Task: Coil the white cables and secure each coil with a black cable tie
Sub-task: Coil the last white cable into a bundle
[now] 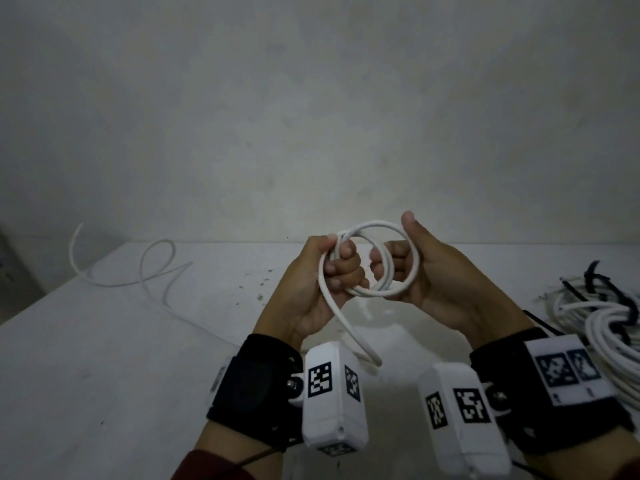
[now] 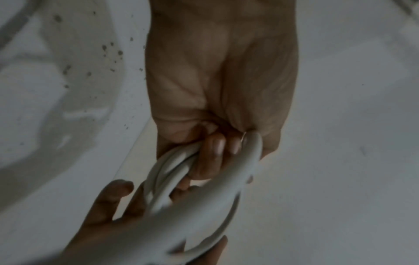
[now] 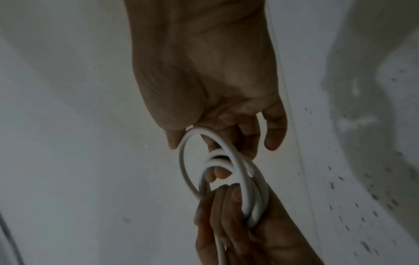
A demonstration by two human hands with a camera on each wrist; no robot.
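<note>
While both hands grip it, one white cable (image 1: 370, 261) in three loops, left hand (image 1: 313, 282) fingers curled round, right hand (image 1: 424, 271) likewise

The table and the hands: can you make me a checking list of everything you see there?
Surface: white table, dark specks near its middle.
Job's things: white cable coil, a few loops, held up between both hands; its loose tail hangs toward the wrists. No tie on it.
Clutter: pile of coiled white cables with black cable ties at the right edge.
Grips: left hand fingers curled round the coil's side; right hand fingers hooked through the loops, thumb up.
Cables: one loose white cable snaking over the table's far left.
Surroundings: plain grey wall; wrist cameras on black straps.
</note>
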